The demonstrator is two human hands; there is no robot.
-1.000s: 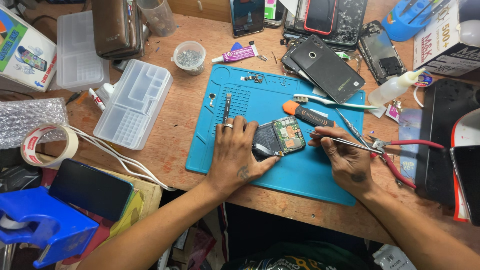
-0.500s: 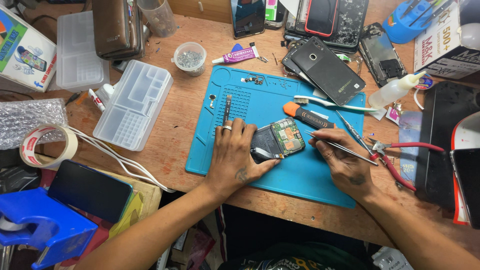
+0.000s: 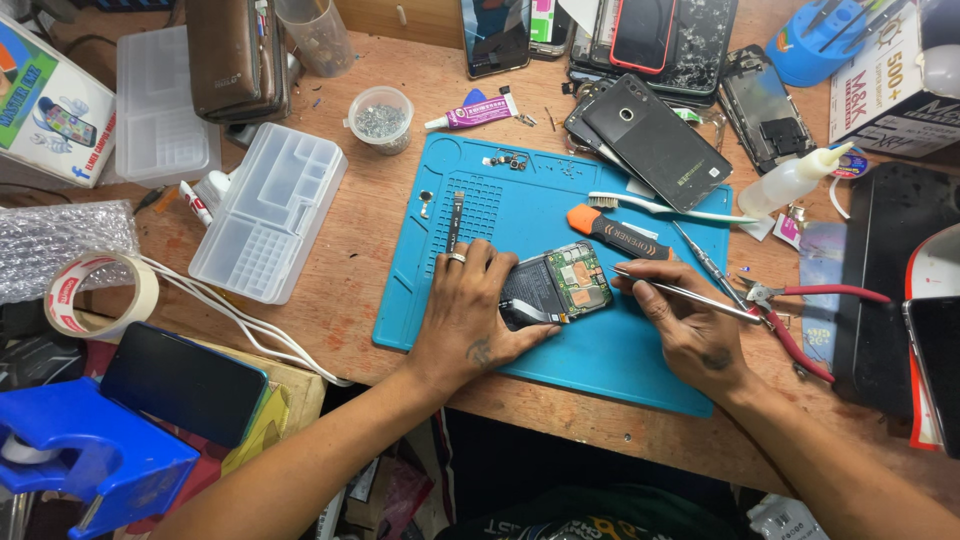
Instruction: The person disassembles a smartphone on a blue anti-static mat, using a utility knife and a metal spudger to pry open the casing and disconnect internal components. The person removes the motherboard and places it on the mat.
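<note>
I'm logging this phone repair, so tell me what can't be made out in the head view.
- Opened phone, head view: its left part is hidden under the left hand.
- Thin metal tweezers: the tips at the phone's edge are too small to show what they grip.
- Red-handled pliers: partly hidden by the right hand.
- Black slab: cut off by the right edge.

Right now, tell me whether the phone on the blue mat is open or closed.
Open. The phone lies with its back cover off, green circuit board and dark battery exposed. The left hand steadies it while the right hand holds tweezers at its edge.
</note>
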